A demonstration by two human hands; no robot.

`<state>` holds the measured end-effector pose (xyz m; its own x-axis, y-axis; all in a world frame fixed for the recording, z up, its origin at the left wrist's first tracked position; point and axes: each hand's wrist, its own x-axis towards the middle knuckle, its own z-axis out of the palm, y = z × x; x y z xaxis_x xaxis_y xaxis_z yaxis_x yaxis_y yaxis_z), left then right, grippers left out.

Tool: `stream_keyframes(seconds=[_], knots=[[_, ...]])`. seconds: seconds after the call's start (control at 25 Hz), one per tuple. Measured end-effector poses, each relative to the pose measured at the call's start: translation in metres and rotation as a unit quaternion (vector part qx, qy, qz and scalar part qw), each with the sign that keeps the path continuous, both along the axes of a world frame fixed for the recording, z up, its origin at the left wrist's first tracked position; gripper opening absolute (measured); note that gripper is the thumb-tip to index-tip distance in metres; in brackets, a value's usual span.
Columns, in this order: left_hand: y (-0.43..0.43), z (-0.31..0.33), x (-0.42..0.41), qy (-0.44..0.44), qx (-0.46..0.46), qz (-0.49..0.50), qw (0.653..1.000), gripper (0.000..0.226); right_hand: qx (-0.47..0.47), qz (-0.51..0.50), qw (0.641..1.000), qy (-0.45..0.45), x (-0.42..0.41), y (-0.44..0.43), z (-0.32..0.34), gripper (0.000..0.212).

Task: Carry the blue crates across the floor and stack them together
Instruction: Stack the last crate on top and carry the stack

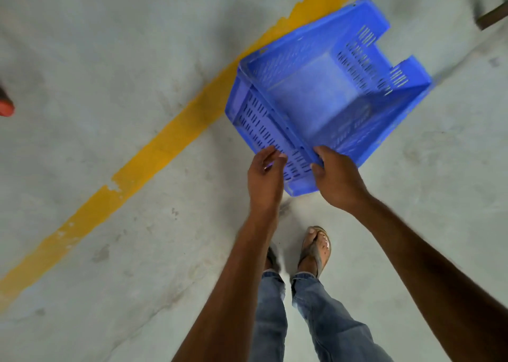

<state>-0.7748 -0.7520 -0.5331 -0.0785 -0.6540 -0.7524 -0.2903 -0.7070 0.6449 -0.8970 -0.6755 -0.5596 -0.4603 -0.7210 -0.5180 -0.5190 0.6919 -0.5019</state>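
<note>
The blue crate (327, 92) is tilted with its open side toward the camera, its near corner in front of the person and its far edge over the yellow line (154, 153) painted on the concrete floor (110, 59). The right hand (336, 177) clamps the crate's near rim, fingers curled over the edge. The left hand (265, 177) lies loosely curved against the slotted side wall, too blurred to tell if it grips; below are jeans (324, 312) and a sandal (316, 247).

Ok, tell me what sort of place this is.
Probably a warehouse or workshop: a bare concrete floor, a painted yellow line across it like a lane marking, and a perforated blue crate for storage.
</note>
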Motion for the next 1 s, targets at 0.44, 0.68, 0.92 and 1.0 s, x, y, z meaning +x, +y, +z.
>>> stream_keyframes(seconds=[0.44, 0.68, 0.92, 1.0], knots=[[0.003, 0.126, -0.095, 0.017, 0.010, -0.102, 0.995, 0.030, -0.075, -0.113, 0.979, -0.155, -0.042, 0.019, 0.129, 0.014], [-0.014, 0.210, -0.088, -0.116, -0.064, -0.222, 0.966, 0.044, -0.100, -0.136, 0.957, -0.236, 0.000, 0.030, 0.233, 0.021], [-0.032, 0.309, -0.019, -0.162, -0.207, -0.148, 0.953, 0.035, -0.159, -0.067, 0.939, -0.299, 0.064, 0.022, 0.327, 0.028], [-0.034, 0.350, 0.003, -0.139, -0.254, -0.097, 0.952, 0.032, -0.201, -0.108, 0.928, -0.296, 0.071, 0.018, 0.335, 0.027]])
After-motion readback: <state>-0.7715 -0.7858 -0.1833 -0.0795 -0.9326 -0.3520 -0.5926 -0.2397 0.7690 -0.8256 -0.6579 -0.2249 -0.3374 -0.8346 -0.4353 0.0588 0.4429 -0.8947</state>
